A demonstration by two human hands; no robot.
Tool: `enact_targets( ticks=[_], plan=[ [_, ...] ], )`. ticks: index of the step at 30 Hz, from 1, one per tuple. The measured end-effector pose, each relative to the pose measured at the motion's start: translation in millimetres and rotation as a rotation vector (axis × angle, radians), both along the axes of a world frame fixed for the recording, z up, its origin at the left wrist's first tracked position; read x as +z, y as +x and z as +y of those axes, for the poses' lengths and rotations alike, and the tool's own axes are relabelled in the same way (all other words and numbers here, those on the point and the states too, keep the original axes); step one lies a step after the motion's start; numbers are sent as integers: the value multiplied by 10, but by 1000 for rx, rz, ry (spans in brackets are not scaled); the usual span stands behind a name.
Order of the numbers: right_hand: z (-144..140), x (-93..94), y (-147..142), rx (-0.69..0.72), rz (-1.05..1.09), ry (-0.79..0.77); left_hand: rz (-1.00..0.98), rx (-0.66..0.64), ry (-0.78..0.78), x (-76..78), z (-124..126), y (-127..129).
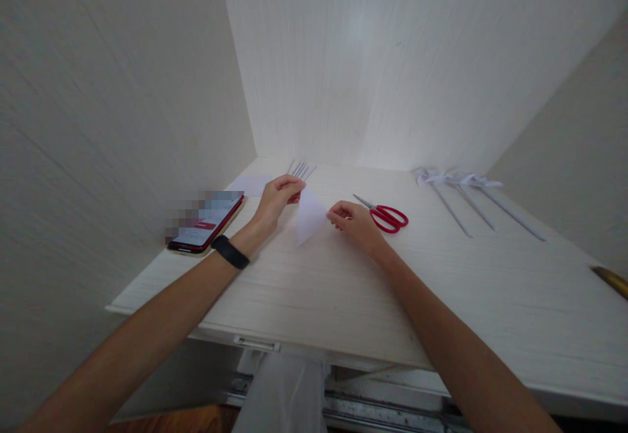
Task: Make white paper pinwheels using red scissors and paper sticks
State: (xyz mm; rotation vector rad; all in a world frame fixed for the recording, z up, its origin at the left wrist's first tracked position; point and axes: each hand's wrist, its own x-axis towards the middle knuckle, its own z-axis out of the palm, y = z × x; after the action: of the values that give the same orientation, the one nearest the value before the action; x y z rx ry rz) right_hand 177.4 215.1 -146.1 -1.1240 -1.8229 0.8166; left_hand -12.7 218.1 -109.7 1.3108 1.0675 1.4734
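I hold a small sheet of white paper (309, 217) between my two hands, just above the table (343, 289) near its far left part. The paper is thin and smooth, folded or cut to a pointed shape: broad at the top, tapering to a tip that hangs down toward the tabletop. My left hand (277, 199) pinches its upper left corner, fingers (289, 184) closed on the edge. My right hand (350, 218) grips the right edge, fingers curled shut on it. A black band (229, 252) sits on my left wrist.

The table is pale, with a fine wood-grain pattern, matt and flat. The walls on three sides carry the same light, streaked finish.

Just beyond my right hand lie scissors (385, 215) with red looped handles and thin metal blades, blades pointing toward the paper, not touching it. To the left of my left hand a phone (206, 224) in a dark red case lies flat, screen up, near the table's left edge. Behind my left hand a few thin rolled paper sticks (301, 170) are fanned out, beside another flat white sheet (252, 184). Well apart, at the far right, three long white paper rods (471, 207) lie side by side with crumpled, knotted ends. A brass-coloured object (611, 280) pokes in at the right edge; I cannot tell what it is.
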Motion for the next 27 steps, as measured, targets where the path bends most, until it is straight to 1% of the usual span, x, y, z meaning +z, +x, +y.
enact_targets(
  ticks=[3,6,11,14,17,23,25,27],
  plan=[
    [0,-4,0,-5,5,-4,-27,6,-10,17,-17,0],
    [1,-4,6,-5,23,-2,-45,-20,-32,16,-24,-5],
    [23,25,34,-66,155,-5,28,-111,-114,-27,6,12],
    [29,55,50,-100,228,5,51,-133,-157,-39,16,32],
    [23,69,54,-114,258,4,59,-143,-168,-33,12,37],
    [43,9,39,-93,201,20,77,-114,-149,-50,32,20],
    [50,-9,31,-85,176,32,121,-139,-142,-62,38,25],
    [43,-5,24,-81,153,46,188,-201,-128,-73,38,38]
  ],
)
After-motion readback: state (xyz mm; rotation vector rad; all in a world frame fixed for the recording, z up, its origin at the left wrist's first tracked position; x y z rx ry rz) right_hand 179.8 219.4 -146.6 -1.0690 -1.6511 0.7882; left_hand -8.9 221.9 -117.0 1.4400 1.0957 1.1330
